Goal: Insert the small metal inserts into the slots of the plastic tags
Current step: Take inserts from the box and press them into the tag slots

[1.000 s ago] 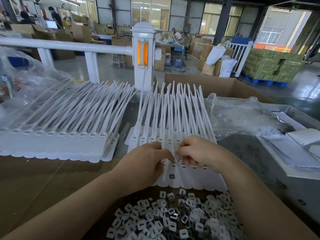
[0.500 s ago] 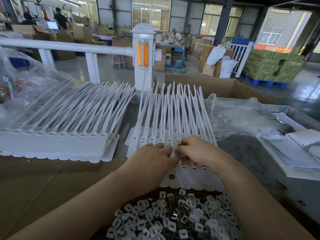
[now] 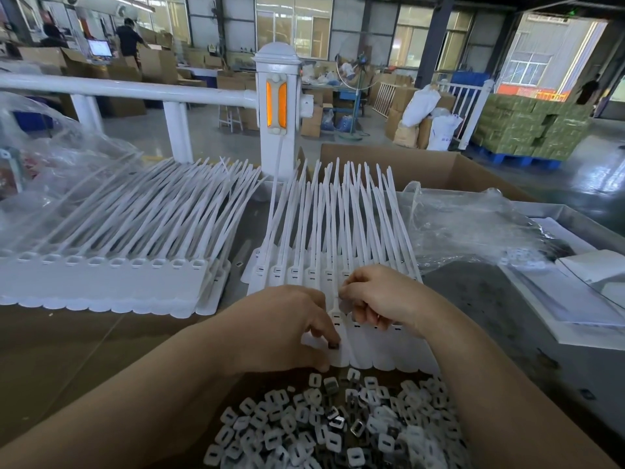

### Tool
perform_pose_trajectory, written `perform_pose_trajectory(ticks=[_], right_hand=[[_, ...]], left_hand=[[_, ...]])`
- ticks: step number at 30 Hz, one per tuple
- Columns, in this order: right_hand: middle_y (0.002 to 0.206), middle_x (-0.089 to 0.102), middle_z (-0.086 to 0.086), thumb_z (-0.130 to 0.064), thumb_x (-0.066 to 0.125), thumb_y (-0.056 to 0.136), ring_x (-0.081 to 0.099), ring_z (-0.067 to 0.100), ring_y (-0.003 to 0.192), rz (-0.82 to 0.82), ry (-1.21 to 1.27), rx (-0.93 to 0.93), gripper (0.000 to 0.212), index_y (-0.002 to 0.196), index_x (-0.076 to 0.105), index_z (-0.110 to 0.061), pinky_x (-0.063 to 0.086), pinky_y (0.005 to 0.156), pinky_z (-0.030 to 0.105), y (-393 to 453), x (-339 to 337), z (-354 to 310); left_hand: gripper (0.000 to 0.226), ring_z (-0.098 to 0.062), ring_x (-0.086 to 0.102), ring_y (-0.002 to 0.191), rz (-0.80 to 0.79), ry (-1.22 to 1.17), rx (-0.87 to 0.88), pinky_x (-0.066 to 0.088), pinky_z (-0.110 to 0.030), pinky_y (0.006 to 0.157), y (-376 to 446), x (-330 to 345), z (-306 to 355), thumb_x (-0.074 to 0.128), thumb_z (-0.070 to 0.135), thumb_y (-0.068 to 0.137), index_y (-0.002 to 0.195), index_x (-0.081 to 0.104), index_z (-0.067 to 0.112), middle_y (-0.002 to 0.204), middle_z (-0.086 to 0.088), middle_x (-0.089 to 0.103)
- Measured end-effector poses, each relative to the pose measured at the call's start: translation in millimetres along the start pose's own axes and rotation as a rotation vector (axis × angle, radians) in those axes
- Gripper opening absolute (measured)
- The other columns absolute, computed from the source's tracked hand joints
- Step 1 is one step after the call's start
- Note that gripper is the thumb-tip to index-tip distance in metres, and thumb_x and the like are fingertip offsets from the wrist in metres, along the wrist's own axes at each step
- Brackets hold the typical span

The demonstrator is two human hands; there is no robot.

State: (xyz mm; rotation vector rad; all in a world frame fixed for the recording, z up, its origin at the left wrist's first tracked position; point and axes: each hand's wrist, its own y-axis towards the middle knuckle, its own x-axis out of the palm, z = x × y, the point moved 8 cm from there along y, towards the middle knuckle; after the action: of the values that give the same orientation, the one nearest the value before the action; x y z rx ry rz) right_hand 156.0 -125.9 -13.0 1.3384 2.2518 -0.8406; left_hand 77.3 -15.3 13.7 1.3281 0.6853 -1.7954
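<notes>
A strip of joined white plastic tags (image 3: 382, 350) with long tails lies in front of me on the table. My left hand (image 3: 284, 326) has its fingers curled down onto the strip's near left end, pinching a small dark metal insert (image 3: 334, 345) against a tag. My right hand (image 3: 378, 299) is curled over the tags' slotted heads, pinching the strip near a slot. A heap of small metal and white inserts (image 3: 338, 431) lies just below the strip, between my forearms.
A second stack of white tag strips (image 3: 101, 282) lies to the left. Crumpled clear plastic bags (image 3: 473, 228) and a cardboard box (image 3: 422, 167) sit behind right. White sheets in a grey tray (image 3: 581, 292) lie on the right. A white railing post (image 3: 275, 110) stands behind.
My left hand has dropped from the slot area toward me and now pinches an insert lying on the strip's lower part. My right hand stays on the tag heads.
</notes>
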Motion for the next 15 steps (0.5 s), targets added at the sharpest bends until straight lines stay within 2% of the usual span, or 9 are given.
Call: perform_pose_trajectory(ticks=[4,6,8,12,15], right_hand=[[0.053,0.063,-0.004,-0.024,0.055,0.100,0.049,0.006,0.040,0.001,0.001,-0.005,0.016,0.099,0.065,-0.011,0.040,0.039,0.020,-1,-1,0],[0.053,0.063,-0.004,-0.023,0.055,0.100,0.050,0.007,0.041,-0.002,0.005,-0.008,0.017,0.098,0.065,-0.010,0.040,0.039,0.020,-1,-1,0],[0.053,0.064,-0.005,-0.023,0.055,0.100,0.050,0.007,0.041,-0.004,0.009,-0.008,0.017,0.095,0.066,-0.011,0.040,0.039,0.020,-2,0,0],[0.054,0.064,-0.004,-0.023,0.056,0.099,0.051,0.008,0.041,0.001,0.011,-0.008,0.017,0.092,0.066,-0.011,0.040,0.039,0.020,-2,0,-1],[0.054,0.065,-0.004,-0.023,0.056,0.099,0.052,0.007,0.042,0.005,-0.001,-0.017,0.017,0.092,0.066,-0.012,0.040,0.040,0.020,-3,-1,-2]], left_hand=[[0.030,0.001,0.049,0.093,-0.032,0.049,0.042,0.046,-0.021,0.079,-4,-4,5,0.064,0.050,0.087,0.116,0.068,0.042,0.098,0.019,0.055],[0.023,0.000,0.052,0.095,-0.036,0.035,0.087,0.045,-0.018,0.081,-6,-4,11,0.065,0.043,0.089,0.110,0.072,0.040,0.099,0.018,0.059],[0.018,-0.001,0.055,0.097,-0.042,0.037,0.130,0.043,-0.013,0.080,-7,-4,17,0.066,0.036,0.090,0.105,0.075,0.037,0.101,0.017,0.062],[0.018,-0.006,0.059,0.090,-0.029,0.120,0.180,0.050,-0.027,0.078,-10,-2,25,0.059,0.030,0.090,0.099,0.075,0.030,0.097,0.012,0.065],[0.017,-0.006,0.057,0.083,0.006,0.170,0.188,0.049,-0.023,0.072,-11,-4,28,0.057,0.031,0.087,0.093,0.073,0.027,0.091,0.012,0.063]])
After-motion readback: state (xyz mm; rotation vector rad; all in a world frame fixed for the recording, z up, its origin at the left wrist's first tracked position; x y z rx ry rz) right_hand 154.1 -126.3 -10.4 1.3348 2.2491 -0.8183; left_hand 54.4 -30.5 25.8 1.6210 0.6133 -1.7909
